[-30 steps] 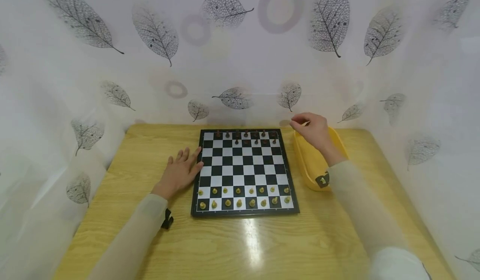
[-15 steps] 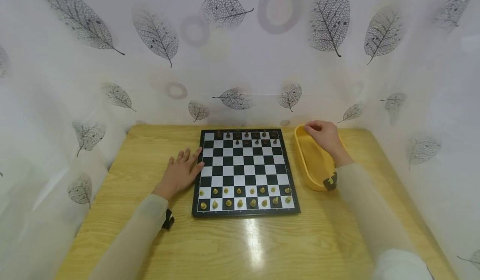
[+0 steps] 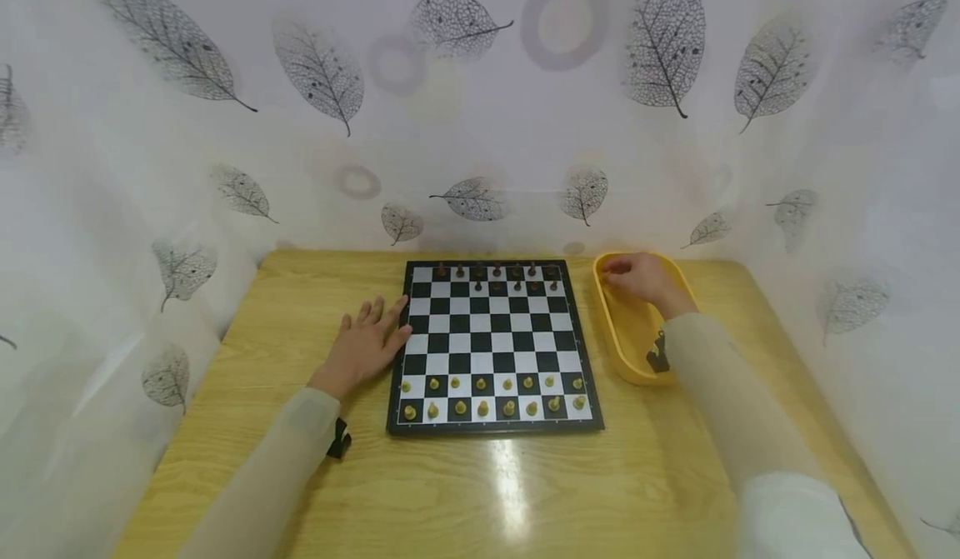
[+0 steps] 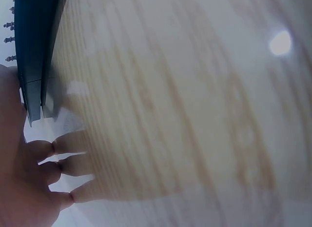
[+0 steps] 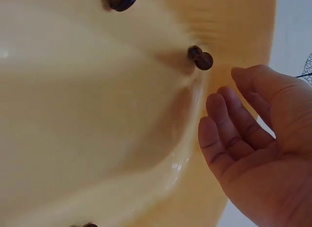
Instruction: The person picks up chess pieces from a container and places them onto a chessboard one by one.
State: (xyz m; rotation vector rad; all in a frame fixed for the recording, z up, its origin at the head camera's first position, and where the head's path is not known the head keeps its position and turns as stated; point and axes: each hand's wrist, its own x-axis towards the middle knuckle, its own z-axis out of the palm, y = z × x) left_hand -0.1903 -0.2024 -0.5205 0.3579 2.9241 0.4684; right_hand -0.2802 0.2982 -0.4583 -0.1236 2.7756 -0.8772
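In the head view my right hand [image 3: 641, 277] reaches into the far end of a yellow plastic tray [image 3: 617, 351]. The right wrist view shows its fingers loosely bent with nothing between them, and a dark brown chess piece [image 5: 203, 60] lies just beyond the fingertips, apart from them. Another dark chess piece [image 5: 123, 0] sits farther along the tray. My left hand [image 3: 362, 351] rests spread at the left edge of the chessboard [image 3: 495, 430], thumb and forefinger at its frame. Yellow pieces [image 3: 482, 407] fill the two near rows; brown pieces [image 3: 497, 271] stand in the far rows.
The board and tray lie on a wooden table [image 3: 450, 492], with the tray right of the board. A pale curtain [image 3: 480, 109] printed with leaves hangs behind and at both sides of the table. Several small board pieces show at the left wrist view's edge.
My right hand has moved right and down, from above the gap between board and tray into the tray, and its fingers have loosened. The left hand stays at the board's edge.
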